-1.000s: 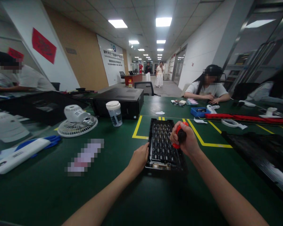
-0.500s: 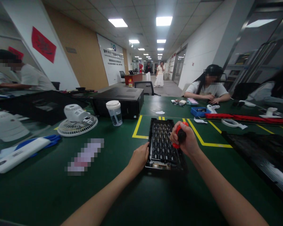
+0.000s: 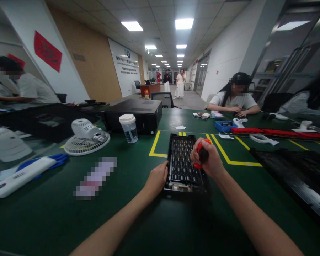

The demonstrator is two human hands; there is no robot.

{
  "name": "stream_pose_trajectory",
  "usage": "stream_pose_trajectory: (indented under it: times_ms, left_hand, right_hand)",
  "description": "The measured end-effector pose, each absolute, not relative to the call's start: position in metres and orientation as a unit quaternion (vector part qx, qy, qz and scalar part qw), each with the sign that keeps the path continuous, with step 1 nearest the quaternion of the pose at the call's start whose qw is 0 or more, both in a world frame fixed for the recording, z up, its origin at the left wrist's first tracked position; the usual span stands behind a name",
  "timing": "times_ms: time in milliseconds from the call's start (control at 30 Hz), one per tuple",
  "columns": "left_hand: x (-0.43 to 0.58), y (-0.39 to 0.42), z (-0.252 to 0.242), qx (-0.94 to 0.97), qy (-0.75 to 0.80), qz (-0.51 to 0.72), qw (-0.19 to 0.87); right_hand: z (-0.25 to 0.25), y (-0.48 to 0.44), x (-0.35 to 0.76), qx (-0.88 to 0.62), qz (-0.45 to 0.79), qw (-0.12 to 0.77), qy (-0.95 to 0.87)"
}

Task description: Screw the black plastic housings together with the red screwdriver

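A black plastic casing [image 3: 181, 160] with a honeycomb-patterned inside lies on the green table in front of me. My left hand [image 3: 157, 177] holds its left side near the lower corner, fingers together along the edge. Wrapped in my right hand [image 3: 212, 160] is a screwdriver with a red and black handle [image 3: 203, 153], gripped over the casing's right side. The screwdriver's tip is hidden behind my hand and the casing wall. A small light-coloured part [image 3: 180, 187] shows at the casing's near end.
To the left are a lidded plastic cup [image 3: 129, 129], a white fan [image 3: 87, 140], blue gloves [image 3: 57, 161] and a large black box [image 3: 134, 112]. Dark panels [image 3: 290, 177] lie on the right. Beyond are a blue tray [image 3: 225, 125] and a seated person [image 3: 234, 99].
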State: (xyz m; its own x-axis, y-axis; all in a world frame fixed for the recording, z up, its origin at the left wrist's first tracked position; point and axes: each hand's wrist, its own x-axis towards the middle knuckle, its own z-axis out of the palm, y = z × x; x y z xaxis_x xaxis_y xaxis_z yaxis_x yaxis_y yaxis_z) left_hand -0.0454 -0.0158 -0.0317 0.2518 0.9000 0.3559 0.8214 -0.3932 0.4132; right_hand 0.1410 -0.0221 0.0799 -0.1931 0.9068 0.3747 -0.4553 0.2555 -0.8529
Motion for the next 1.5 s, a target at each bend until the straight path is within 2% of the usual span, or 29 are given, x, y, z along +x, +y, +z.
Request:
stream_pose_trajectory:
  times_ms: [333, 867, 1500]
  left_hand:
    - [-0.046, -0.016, -0.032, 0.793, 0.541, 0.275, 0.062]
    - [-0.046, -0.015, -0.034, 0.792, 0.540, 0.278, 0.063]
    - [-0.046, -0.016, -0.031, 0.789, 0.544, 0.274, 0.077]
  right_hand:
    - [0.078, -0.023, 0.140, -0.202, 0.580, 0.580, -0.535]
    - [0.079, -0.027, 0.150, -0.164, 0.645, 0.499, -0.556]
    - [0.082, -0.023, 0.160, -0.152, 0.626, 0.462, -0.610]
